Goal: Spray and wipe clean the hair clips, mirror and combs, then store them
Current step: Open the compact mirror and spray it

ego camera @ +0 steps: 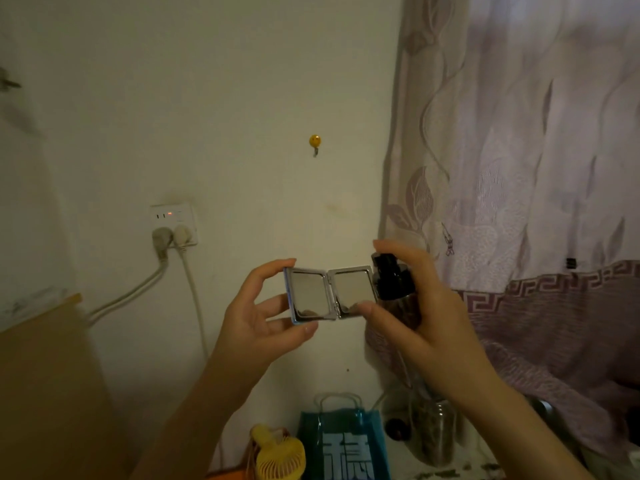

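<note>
A small folding mirror (329,294) is held up in front of the wall, opened flat with both silver panes facing me. My left hand (263,317) pinches its left half between thumb and fingers. My right hand (426,306) grips a spray bottle (393,280) with a black pump top, index finger above the nozzle, thumb touching the mirror's right half. The bottle's nozzle sits right beside the mirror's right edge. No clips or combs are visible.
Below stand a blue paper bag (346,445), a yellow hand fan (277,455) and a glass jar (433,431). A wall socket (173,225) with two cables is at left, a yellow hook (314,143) on the wall, a lilac curtain (519,168) at right.
</note>
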`<state>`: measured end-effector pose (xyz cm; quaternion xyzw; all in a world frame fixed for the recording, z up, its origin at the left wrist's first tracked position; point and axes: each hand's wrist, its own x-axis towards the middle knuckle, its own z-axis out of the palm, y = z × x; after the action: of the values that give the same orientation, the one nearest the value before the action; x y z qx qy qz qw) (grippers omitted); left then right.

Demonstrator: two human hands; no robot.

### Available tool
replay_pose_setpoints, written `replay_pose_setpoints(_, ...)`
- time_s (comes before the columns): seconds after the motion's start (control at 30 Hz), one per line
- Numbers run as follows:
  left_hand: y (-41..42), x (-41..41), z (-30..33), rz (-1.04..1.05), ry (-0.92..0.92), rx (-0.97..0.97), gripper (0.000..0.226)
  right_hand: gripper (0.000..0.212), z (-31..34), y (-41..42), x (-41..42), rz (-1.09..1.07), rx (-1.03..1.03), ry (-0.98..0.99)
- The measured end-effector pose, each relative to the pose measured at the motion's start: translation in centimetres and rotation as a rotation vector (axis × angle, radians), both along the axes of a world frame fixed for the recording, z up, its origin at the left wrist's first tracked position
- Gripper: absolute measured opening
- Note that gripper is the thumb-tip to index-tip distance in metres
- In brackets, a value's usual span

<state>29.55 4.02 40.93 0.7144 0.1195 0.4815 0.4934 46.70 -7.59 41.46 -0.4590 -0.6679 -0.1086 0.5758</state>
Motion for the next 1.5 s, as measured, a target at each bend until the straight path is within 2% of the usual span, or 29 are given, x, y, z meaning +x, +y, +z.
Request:
replay_pose_setpoints(0.1,-0.2,0.1,0.2,-0.011,0.010,0.011,0.069,0.047,0.6,0.4,-0.5,-0.043,0.039,-0.029)
replay_pose_setpoints(0.33,-0.5,-0.2,0.7,-0.036,-0.015,-0.007,0.068,0.039,0.5,0.1,-1.2,-0.033,-0.038,-0.022)
replay_pose_setpoints(0.57,-0.8,-0.2,0.9,-0.036,-0.019,-0.003,0.067,0.032,0.2,0.2,-1.3,-0.025,-0.025,0.016)
replay_pose_setpoints(0.87,-0.4,-0.6,0.3,0.000,0.006,0.004,0.069,0.039,-0.8,-1.0,0.5,-0.049,0.003,0.152)
replay_pose_setpoints(1.27,-0.3,-0.5,-0.4,-0.006,-0.014,-0.013,0.068,0.036,-2.0,-1.8,1.0,-0.040,-0.097,0.123)
replay_pose_setpoints(1.5,-0.2,-0.6,-0.6,-0.008,-0.018,-0.014,0.068,0.030,-2.6,-1.6,1.4,-0.069,-0.070,0.166)
